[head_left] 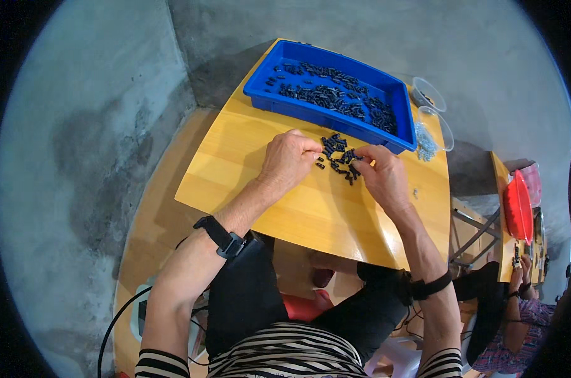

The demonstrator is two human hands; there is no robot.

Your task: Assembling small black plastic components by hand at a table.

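A loose pile of small black cylinder-like pieces (336, 144) lies on the yellow wooden table (248, 135). My left hand (289, 156) is at the pile's left edge, its thumb and fingers pinched together; whatever they hold is too small to tell. From the right, my right hand (384, 178) reaches into the pile with thumb and forefinger drawn together among the pieces. Whether a piece is between them cannot be made out. Just beyond both hands stands a blue plastic tray (317, 112) with many more such black pieces spread over its bottom.
Right of the tray, a clear tub lies tipped with small pale bluish pieces (426, 146) at its mouth. Another clear tub (431, 93) is behind it. At far right, a co-worker's hands (520, 275) are at another table, near a red basin (518, 206). A concrete wall (235, 31) rises behind.
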